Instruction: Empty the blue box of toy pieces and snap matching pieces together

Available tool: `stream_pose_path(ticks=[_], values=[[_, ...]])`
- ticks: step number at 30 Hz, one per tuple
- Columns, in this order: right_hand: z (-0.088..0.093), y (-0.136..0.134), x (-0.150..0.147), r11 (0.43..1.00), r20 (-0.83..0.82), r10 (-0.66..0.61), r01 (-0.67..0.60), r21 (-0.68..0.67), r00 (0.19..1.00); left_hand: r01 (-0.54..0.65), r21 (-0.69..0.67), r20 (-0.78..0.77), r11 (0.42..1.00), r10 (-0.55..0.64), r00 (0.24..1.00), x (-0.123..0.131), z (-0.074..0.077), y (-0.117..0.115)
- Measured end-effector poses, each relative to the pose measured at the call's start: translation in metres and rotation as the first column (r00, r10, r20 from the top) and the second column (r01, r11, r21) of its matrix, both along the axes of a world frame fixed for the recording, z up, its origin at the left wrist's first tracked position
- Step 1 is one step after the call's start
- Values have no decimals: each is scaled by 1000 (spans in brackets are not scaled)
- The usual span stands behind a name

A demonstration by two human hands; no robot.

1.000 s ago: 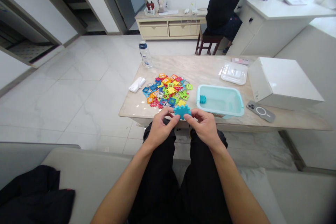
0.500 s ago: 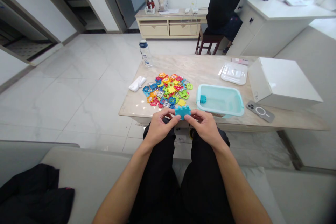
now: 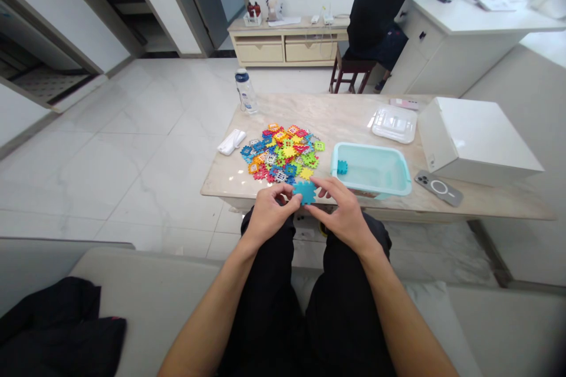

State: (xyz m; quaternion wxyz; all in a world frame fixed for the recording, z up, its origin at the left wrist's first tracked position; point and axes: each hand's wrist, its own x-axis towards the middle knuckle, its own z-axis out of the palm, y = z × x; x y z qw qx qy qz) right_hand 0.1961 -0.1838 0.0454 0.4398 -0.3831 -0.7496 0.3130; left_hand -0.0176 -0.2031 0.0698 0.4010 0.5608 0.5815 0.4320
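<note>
The person has two bare arms. The left arm (image 3: 212,312) comes in from the near left and the right arm (image 3: 398,312) comes in from the near right. Both are bare from the near edge of the picture all the way to the wrists. Each arm ends in a bare hand, the left hand (image 3: 267,217) and the right hand (image 3: 347,218). The nails are too small to see well. The person wears black trousers (image 3: 274,306). The cloth is plain black and looks soft, with a few small folds near the knees. The trousers fill the near middle, between the arms. The rest of the body is out of view.
</note>
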Motion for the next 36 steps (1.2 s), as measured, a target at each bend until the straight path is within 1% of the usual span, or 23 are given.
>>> stream_pose_path(ticks=[4, 10, 14, 18, 20, 22, 26, 28, 32, 34, 36], values=[[1, 0, 6, 998, 68, 30, -34, 59, 997, 33, -6, -33, 999, -33, 999, -1, 0, 0], [-3, -2, 11, 993, 153, 0, -18, 116, 988, 77, -4, -65, 997, -78, 995, -1, -5, 1], [-7, -2, 11, 989, 174, -48, 22, 147, 984, 63, 2, -99, 998, -63, 993, 2, -6, 2], [-8, 0, 5, 972, 188, -126, 83, 218, 974, 23, 15, -117, 1000, -21, 993, 1, -4, 3], [-8, 4, 2, 971, 222, -132, 81, 224, 966, -12, 19, -130, 1000, 15, 991, -2, -3, 6], [-9, 8, 0, 967, 251, -140, 77, 242, 958, -22, 25, -151, 999, 25, 988, -5, -4, 8], [-9, 12, -3, 954, 279, -147, 61, 293, 949, -38, 62, -192, 997, 50, 980, -14, -10, 11], [-10, 9, -5, 954, 280, -156, 71, 291, 947, -28, 76, -208, 997, 43, 977, -18, -14, 12], [-8, -6, -7, 958, 264, -193, 124, 258, 945, 47, 99, -198, 994, -27, 980, -20, -16, 11], [-4, -14, 1, 967, 256, -181, 124, 223, 950, 50, 170, -161, 984, -22, 987, -17, -15, 9], [2, -16, 17, 974, 232, -184, 146, 174, 955, 4, 274, -109, 962, 27, 994, -12, -14, 6]])
